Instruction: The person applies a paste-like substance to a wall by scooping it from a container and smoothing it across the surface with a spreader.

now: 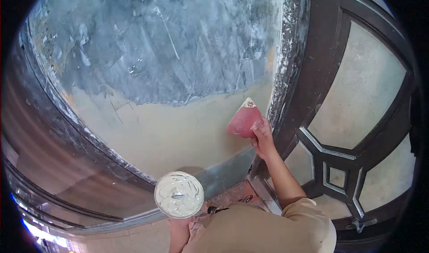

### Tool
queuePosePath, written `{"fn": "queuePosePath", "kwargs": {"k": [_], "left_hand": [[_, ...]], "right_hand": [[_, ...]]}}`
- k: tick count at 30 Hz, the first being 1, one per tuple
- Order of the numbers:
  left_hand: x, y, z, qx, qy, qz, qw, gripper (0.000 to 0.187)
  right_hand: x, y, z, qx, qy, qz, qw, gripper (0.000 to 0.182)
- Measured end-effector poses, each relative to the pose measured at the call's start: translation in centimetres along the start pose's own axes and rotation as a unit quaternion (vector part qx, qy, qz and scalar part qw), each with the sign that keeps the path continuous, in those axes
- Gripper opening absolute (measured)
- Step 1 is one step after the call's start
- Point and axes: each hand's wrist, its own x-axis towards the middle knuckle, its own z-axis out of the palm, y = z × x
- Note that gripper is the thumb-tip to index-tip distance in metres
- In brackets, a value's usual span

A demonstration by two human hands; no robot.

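My right hand (263, 137) grips a pink-red putty spreader (245, 121) by its lower right side. Off-white putty sits on the spreader's upper tip, which is close to the wall. Low in the view, my left hand (180, 221) holds up a round tub of creamy putty (179, 195) from below; the tub hides its fingers. Swirls and a dent mark the putty's surface. In front of me the wall panel has a smooth pale coated band (170, 125) below a scuffed blue-grey area (156, 52).
Dark framing (89, 139) with white smears borders the panel on the left. To the right stands a dark wooden door (328, 157) with pale panels and a metal latch (361, 225). A reddish dusty ledge (234, 195) lies under the wall, and pale tiled floor (134, 239) shows at the bottom.
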Motion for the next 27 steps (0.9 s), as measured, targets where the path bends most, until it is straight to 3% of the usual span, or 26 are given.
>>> {"fn": "queuePosePath", "kwargs": {"k": [2,11,12,17,20,24,27], "left_hand": [[6.9,0.1,3.7,0.004,-0.003,-0.004,1.0,0.06],[9.2,-1.9,4.0,0.029,-0.01,-0.02,0.999,0.059],[9.8,-2.0,4.2,0.033,-0.011,-0.021,0.999,0.059],[10.9,-2.8,4.0,0.045,-0.014,-0.023,0.999,0.059],[12.0,-3.2,4.5,0.048,-0.012,-0.022,0.999,0.059],[13.4,-4.2,4.5,0.05,-0.007,-0.022,0.998,0.058],[13.8,-4.1,4.5,0.053,-0.006,-0.02,0.998,0.058]], "right_hand": [[0.4,0.0,-1.2,0.043,0.018,-0.005,0.999,0.029],[5.7,-4.0,-2.8,0.232,0.084,0.042,0.968,0.018],[6.1,-4.1,-3.1,0.162,0.051,0.034,0.985,0.015],[8.2,-4.0,-2.9,0.144,0.051,0.04,0.987,0.027],[8.7,-1.9,-3.3,0.087,0.111,0.061,0.988,0.027],[6.1,1.4,-5.3,0.135,0.095,0.067,0.984,0.024],[5.2,-0.9,-4.3,0.143,0.115,0.039,0.982,0.022]]}}
